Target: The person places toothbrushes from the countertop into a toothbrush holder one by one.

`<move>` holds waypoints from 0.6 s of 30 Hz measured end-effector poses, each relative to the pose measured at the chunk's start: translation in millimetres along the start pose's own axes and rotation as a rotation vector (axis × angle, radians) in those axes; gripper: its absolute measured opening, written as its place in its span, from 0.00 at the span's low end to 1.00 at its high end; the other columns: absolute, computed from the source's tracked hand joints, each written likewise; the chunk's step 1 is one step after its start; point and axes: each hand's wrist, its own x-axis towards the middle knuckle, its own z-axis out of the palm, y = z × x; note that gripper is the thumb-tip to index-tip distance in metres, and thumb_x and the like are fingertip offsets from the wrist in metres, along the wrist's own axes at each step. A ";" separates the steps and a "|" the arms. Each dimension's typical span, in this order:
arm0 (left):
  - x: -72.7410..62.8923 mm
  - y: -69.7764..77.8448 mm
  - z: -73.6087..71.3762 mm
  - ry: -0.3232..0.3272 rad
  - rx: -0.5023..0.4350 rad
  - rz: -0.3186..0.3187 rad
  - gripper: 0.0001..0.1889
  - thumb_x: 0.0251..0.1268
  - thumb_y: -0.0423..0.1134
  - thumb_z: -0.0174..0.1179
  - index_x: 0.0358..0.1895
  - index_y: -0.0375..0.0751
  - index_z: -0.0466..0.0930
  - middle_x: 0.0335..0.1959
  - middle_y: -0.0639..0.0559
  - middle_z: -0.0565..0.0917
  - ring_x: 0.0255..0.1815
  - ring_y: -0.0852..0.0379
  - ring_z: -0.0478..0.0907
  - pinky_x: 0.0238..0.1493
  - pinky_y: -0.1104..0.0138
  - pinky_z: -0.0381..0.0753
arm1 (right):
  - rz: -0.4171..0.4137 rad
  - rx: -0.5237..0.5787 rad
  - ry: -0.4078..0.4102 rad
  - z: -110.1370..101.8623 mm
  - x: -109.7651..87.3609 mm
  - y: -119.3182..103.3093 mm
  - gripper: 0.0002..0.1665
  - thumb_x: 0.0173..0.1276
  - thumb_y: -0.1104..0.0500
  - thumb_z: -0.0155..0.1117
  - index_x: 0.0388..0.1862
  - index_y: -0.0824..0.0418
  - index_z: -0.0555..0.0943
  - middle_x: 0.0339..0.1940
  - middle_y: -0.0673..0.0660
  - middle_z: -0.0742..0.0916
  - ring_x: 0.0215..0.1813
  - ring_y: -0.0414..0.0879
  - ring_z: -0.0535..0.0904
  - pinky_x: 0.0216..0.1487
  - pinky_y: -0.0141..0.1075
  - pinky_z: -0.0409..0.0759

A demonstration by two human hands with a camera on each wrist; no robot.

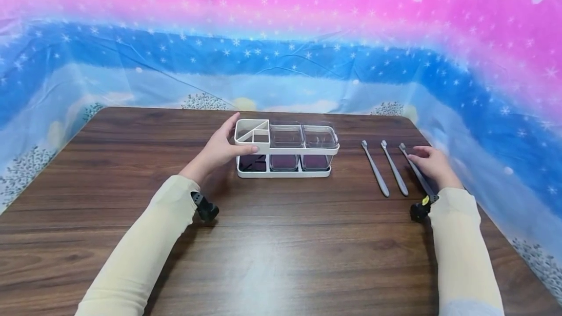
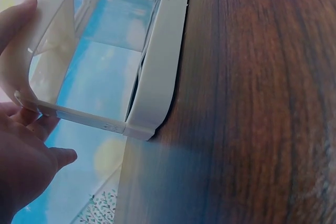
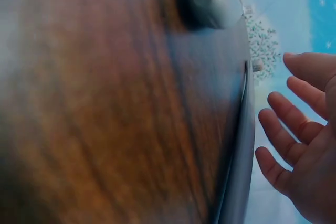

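Note:
In the head view a white two-tier toothbrush holder (image 1: 285, 150) stands upright on the table, with divided slots at its left and two clear cups (image 1: 320, 136) beside them. My left hand (image 1: 218, 149) grips the upper tier's left end, thumb at the front and fingers behind. The left wrist view shows this hand (image 2: 29, 156) around the holder's end frame (image 2: 160, 61). My right hand (image 1: 432, 165) hovers by the rightmost grey toothbrush (image 1: 414, 166), partly covering it. In the right wrist view its fingers (image 3: 286, 111) are spread and relaxed, apart from the toothbrush handle (image 3: 242, 156).
Two more grey toothbrushes, one on the left (image 1: 375, 168) and one in the middle (image 1: 394, 168), lie roughly parallel between the holder and my right hand. The brown wooden table (image 1: 281, 238) ends at a patterned cloth backdrop (image 1: 281, 62) behind and to the right.

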 end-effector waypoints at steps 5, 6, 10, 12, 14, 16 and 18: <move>1.7 -3.8 -0.9 0.007 0.025 -0.025 0.56 0.53 0.45 0.73 0.79 0.53 0.40 0.77 0.46 0.53 0.75 0.49 0.52 0.73 0.50 0.53 | 0.068 -0.037 -0.080 1.0 4.6 4.7 0.35 0.76 0.49 0.47 0.69 0.76 0.61 0.63 0.80 0.68 0.62 0.72 0.67 0.60 0.61 0.67; 1.6 -3.6 -1.1 0.006 0.031 -0.028 0.56 0.53 0.45 0.72 0.79 0.53 0.40 0.77 0.46 0.52 0.75 0.49 0.51 0.73 0.49 0.53 | 0.079 -0.043 -0.091 0.9 5.4 4.5 0.36 0.76 0.49 0.47 0.69 0.76 0.61 0.64 0.80 0.68 0.62 0.72 0.66 0.60 0.61 0.67; 2.3 -3.9 -0.8 -0.006 -0.003 -0.014 0.56 0.53 0.43 0.72 0.79 0.53 0.39 0.75 0.45 0.56 0.74 0.49 0.55 0.71 0.51 0.57 | 0.115 -0.064 -0.118 -0.2 7.7 1.8 0.35 0.75 0.50 0.46 0.69 0.77 0.60 0.65 0.81 0.65 0.63 0.72 0.65 0.61 0.61 0.66; 2.7 -4.5 -1.0 -0.003 0.008 -0.003 0.56 0.53 0.44 0.72 0.79 0.51 0.40 0.75 0.45 0.56 0.75 0.49 0.54 0.72 0.51 0.57 | 0.131 -0.073 -0.128 -0.5 8.5 -1.0 0.35 0.75 0.51 0.47 0.69 0.76 0.60 0.66 0.81 0.63 0.64 0.73 0.63 0.61 0.61 0.65; 3.2 -5.0 -1.1 -0.002 0.020 0.003 0.56 0.53 0.45 0.72 0.79 0.51 0.40 0.75 0.45 0.57 0.75 0.50 0.54 0.72 0.52 0.57 | 0.141 -0.082 -0.141 -0.5 9.5 -2.8 0.35 0.75 0.51 0.47 0.70 0.76 0.60 0.67 0.81 0.62 0.64 0.73 0.62 0.62 0.61 0.64; 3.8 -5.6 -1.2 0.001 0.029 0.002 0.56 0.53 0.46 0.72 0.79 0.50 0.41 0.75 0.46 0.57 0.75 0.50 0.54 0.72 0.52 0.57 | 0.153 -0.081 -0.154 0.1 10.5 -4.7 0.35 0.75 0.52 0.47 0.70 0.76 0.59 0.68 0.81 0.61 0.65 0.73 0.61 0.62 0.61 0.64; 4.2 -5.8 -1.5 0.004 0.031 -0.003 0.56 0.52 0.47 0.73 0.79 0.50 0.41 0.75 0.46 0.58 0.74 0.50 0.56 0.71 0.52 0.58 | 0.159 -0.078 -0.161 1.2 11.7 -6.5 0.35 0.75 0.53 0.47 0.70 0.76 0.59 0.67 0.81 0.62 0.64 0.73 0.62 0.61 0.61 0.65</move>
